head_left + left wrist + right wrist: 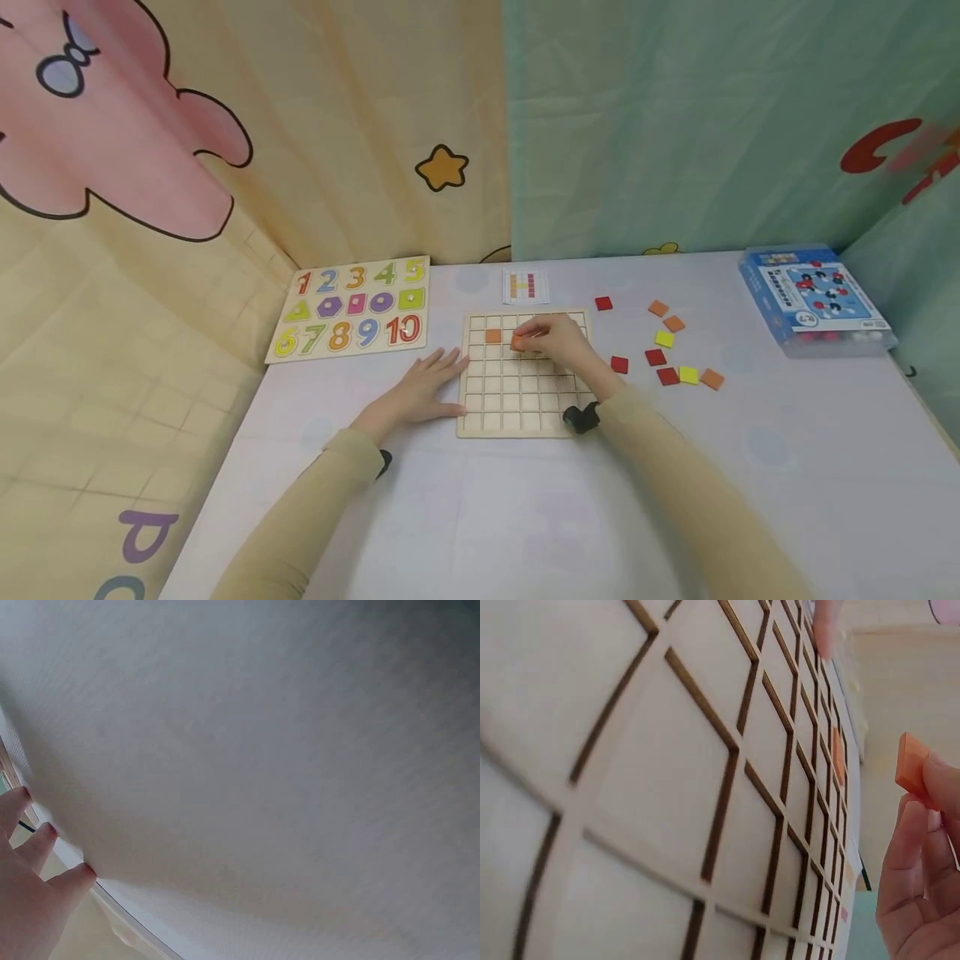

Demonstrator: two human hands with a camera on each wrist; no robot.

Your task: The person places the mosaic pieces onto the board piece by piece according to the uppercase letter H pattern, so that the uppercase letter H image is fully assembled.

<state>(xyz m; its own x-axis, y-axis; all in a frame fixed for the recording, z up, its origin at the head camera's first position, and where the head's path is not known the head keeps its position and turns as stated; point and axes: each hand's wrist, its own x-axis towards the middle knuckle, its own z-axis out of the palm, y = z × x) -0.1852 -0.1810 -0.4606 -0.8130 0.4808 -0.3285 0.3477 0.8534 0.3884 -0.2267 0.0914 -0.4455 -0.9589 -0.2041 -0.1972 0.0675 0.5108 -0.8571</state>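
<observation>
The left arm (300,508) was stretched forward and angled inward, and the left hand (416,392) was held palm down, its fingers spread and its thumb set apart. The right arm (690,492) was extended forward and leftward, the right hand's (558,340) thumb and fingertips drawn into a pinch.

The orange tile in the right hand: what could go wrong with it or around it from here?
The right hand pinches the orange tile by its edge, so it might slip. The grid board has many similar squares, so it could land in the wrong one. A loose red tile lies near the right wrist and might get nudged.
</observation>
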